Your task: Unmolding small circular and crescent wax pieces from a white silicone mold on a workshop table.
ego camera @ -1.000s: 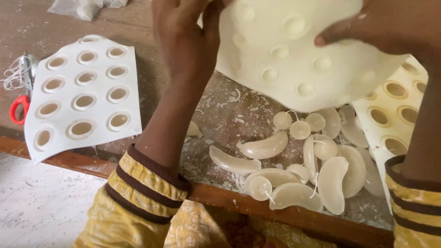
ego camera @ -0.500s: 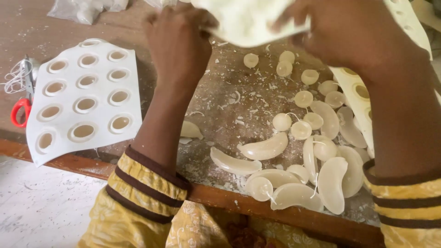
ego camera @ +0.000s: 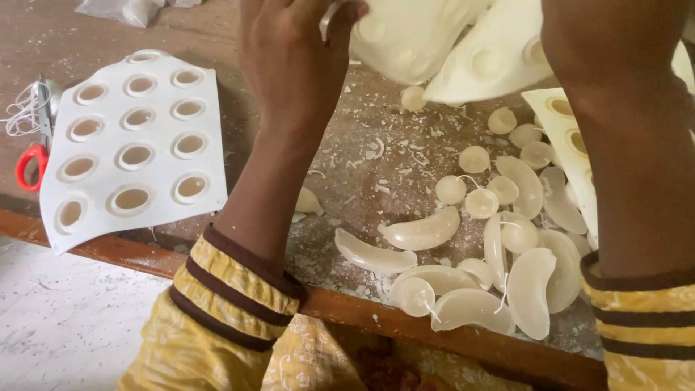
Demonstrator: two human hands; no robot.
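Observation:
My left hand and my right hand both grip a white flexible mould sheet, bent and held up over the table, its domed cups facing down. Below it lie several pale wax pieces: round ones with wicks and crescent-shaped ones heaped near the table's front edge. Both wrists wear yellow sleeves with brown stripes.
A second white mould with round cups lies flat at the left. Red-handled scissors and white string sit beside it. Another mould lies at the right under my right arm. Wax crumbs cover the wooden table.
The mould in my hands has been bent and lifted higher toward the top of the view. More round wax pieces now lie on the table beneath it.

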